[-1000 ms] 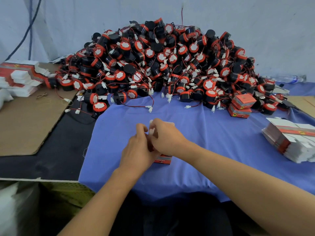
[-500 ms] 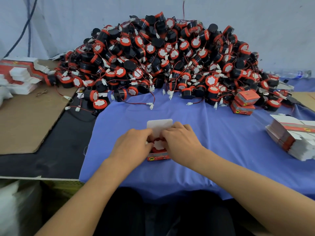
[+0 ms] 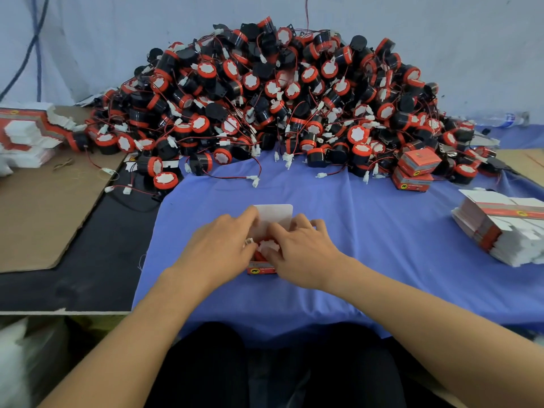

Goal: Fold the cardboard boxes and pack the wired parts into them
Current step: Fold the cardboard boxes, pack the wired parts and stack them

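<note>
I read the step in hand as seating one wired part (image 3: 265, 248) into an open box (image 3: 260, 270) that stands on the blue cloth (image 3: 368, 231) of the counter. The left hand (image 3: 217, 251) and right hand (image 3: 300, 256) both press in on the box from either side, fingers curled onto the part and its white connector (image 3: 249, 240). Each grip is closed around box and part together; how firmly, I cannot tell. The white lid flap (image 3: 275, 214) stands open just beyond the fingertips.

Next move, in my judgement: tuck the wire fully inside, then bring the flap down toward me and push its tab in. A stray connector at the left edge could foul the closure.

Well beyond the grip lies the large heap of parts (image 3: 279, 98); two closed boxes (image 3: 415, 169) sit far right of it, a stack of flat boxes (image 3: 500, 228) further right still.

Hidden: the box walls, most of the part, the wire's run. The stack at far left (image 3: 26, 134) is cut off by the frame.
</note>
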`<state>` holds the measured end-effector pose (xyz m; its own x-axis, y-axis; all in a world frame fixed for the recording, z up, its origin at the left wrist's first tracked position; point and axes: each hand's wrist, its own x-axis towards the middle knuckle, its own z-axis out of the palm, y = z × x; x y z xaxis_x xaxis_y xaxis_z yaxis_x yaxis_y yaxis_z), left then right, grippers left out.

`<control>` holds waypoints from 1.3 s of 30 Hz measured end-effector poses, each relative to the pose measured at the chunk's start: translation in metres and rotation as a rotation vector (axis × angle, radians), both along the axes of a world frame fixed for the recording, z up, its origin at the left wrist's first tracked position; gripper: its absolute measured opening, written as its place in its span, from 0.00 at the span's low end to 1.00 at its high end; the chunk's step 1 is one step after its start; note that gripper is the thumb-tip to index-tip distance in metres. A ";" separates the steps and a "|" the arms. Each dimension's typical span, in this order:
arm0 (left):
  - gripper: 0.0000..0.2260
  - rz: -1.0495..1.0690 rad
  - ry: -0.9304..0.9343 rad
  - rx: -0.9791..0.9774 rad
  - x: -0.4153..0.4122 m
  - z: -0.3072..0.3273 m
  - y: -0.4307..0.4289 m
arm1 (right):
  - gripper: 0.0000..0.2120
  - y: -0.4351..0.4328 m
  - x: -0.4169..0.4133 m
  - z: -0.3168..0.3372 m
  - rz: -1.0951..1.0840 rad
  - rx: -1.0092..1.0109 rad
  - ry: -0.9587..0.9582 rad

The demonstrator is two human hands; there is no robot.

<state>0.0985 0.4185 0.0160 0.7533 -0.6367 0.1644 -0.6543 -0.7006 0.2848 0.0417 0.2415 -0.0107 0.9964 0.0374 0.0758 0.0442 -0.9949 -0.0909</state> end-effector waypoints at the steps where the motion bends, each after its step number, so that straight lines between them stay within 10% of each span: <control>1: 0.10 0.006 0.004 0.019 0.002 0.002 0.002 | 0.13 0.000 0.000 -0.001 -0.013 0.006 0.009; 19: 0.15 -0.074 -0.044 0.256 -0.006 -0.013 -0.004 | 0.07 0.001 -0.021 -0.033 -0.074 0.407 -0.382; 24: 0.07 -0.045 0.134 -0.352 -0.011 -0.040 -0.001 | 0.24 0.009 -0.030 -0.046 -0.283 1.034 -0.354; 28: 0.24 0.066 0.369 -0.830 -0.018 -0.062 -0.001 | 0.17 0.006 -0.028 -0.054 -0.273 1.127 -0.401; 31: 0.07 0.115 0.291 -0.878 -0.019 -0.072 -0.005 | 0.08 0.004 -0.027 -0.056 -0.249 1.132 -0.428; 39: 0.10 0.167 0.392 -0.877 -0.008 -0.076 -0.007 | 0.13 -0.001 -0.024 -0.060 -0.260 1.106 -0.421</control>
